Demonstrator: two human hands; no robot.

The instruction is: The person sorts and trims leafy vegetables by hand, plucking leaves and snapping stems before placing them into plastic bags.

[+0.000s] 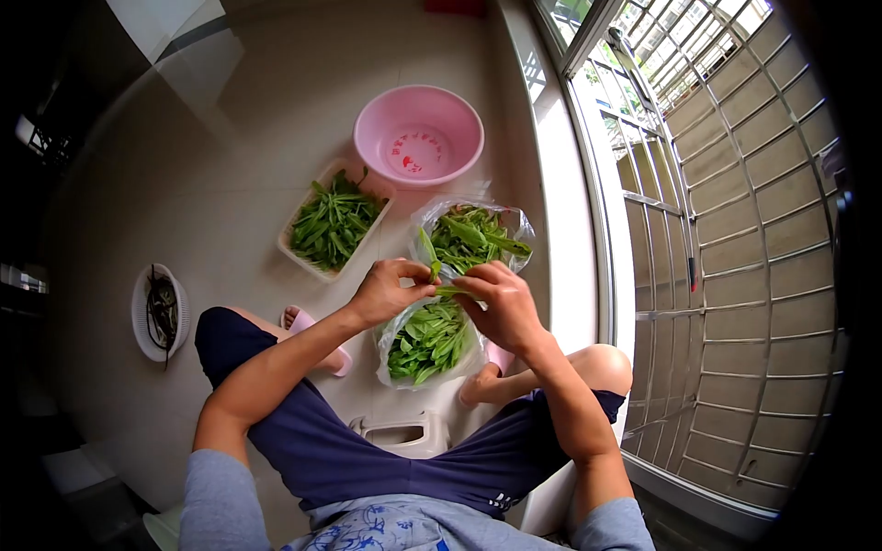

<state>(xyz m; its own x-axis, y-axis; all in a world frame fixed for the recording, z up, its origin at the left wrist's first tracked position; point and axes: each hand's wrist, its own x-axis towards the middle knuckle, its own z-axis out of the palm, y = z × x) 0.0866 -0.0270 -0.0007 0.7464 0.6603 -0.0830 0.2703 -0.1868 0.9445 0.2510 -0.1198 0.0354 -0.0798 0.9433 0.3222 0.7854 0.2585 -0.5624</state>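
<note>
Both hands meet over two clear plastic bags of leafy greens. My left hand (390, 292) is closed in a pinch on a green leaf (428, 248), which sticks up above the fingertips. Close beside it, my right hand (503, 305) is closed on a pale green stem (450, 290). Whether leaf and stem are joined is hidden by the fingers. Just beyond the hands, loose greens (464, 234) fill the far plastic bag (522, 223). Below the hands, more greens (427, 342) lie in the near bag (386, 367).
A rectangular tub (317, 270) of greens stands left of the bags, with a pink basin (366, 138) behind it. At far left is a white basket (145, 342) holding dark, thin strands. A beige plastic stool (432, 439) sits between my legs. A barred window (726, 275) runs along the right.
</note>
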